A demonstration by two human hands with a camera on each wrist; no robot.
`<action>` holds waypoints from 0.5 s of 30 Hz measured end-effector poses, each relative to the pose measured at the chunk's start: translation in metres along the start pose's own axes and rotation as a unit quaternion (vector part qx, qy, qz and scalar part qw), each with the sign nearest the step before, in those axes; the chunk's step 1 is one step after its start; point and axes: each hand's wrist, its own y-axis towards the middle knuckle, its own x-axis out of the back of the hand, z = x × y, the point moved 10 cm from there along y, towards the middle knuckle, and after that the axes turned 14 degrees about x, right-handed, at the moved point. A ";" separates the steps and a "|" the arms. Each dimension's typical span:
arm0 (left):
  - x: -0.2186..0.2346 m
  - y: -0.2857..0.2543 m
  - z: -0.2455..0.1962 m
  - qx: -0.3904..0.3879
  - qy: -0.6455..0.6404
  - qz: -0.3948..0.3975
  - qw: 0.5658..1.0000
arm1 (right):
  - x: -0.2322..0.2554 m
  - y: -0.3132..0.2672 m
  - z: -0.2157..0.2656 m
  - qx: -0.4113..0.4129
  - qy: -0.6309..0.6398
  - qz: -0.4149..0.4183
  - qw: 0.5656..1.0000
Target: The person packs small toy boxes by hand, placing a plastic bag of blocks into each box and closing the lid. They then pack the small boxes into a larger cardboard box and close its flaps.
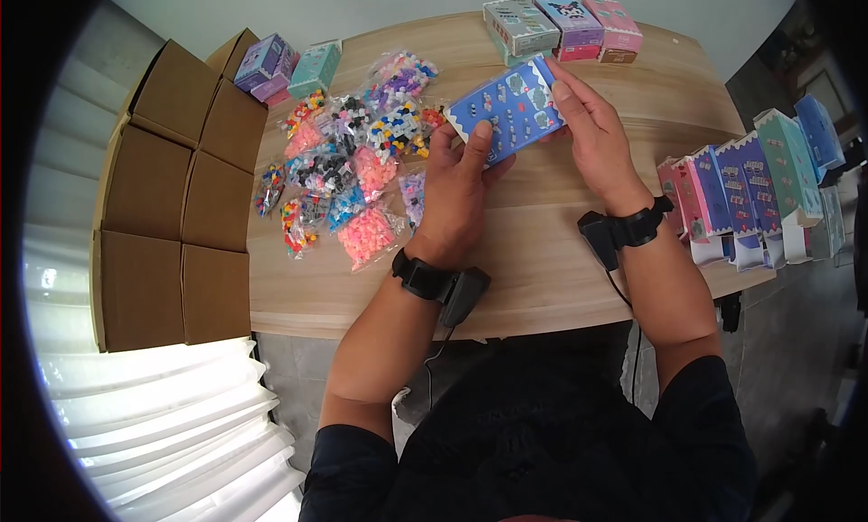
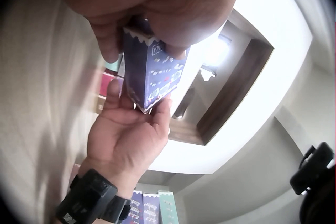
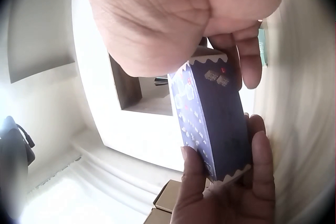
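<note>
A blue printed box with a white scalloped border is held between both hands above the table. My left hand grips its near left end, thumb lying over the printed face and fingers beneath. At the far right end my right hand holds it, thumb along the edge and fingers behind. In the left wrist view the box spans from one hand to the other. The right wrist view shows a dark blue side of the box with fingers on both sides of its lower end.
Clear bags of coloured beads or small bricks lie left of the hands. Open brown cartons stand at the left edge. More printed boxes line the back, a few sit back left, and a row stands at right.
</note>
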 end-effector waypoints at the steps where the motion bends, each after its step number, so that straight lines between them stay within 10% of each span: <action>1: 0.000 0.001 0.000 0.002 -0.008 0.004 1.000 | -0.001 0.000 0.001 -0.012 0.036 -0.006 0.999; 15: 0.000 0.001 0.001 0.014 -0.027 0.012 0.999 | -0.005 0.000 0.008 -0.004 0.041 0.004 0.999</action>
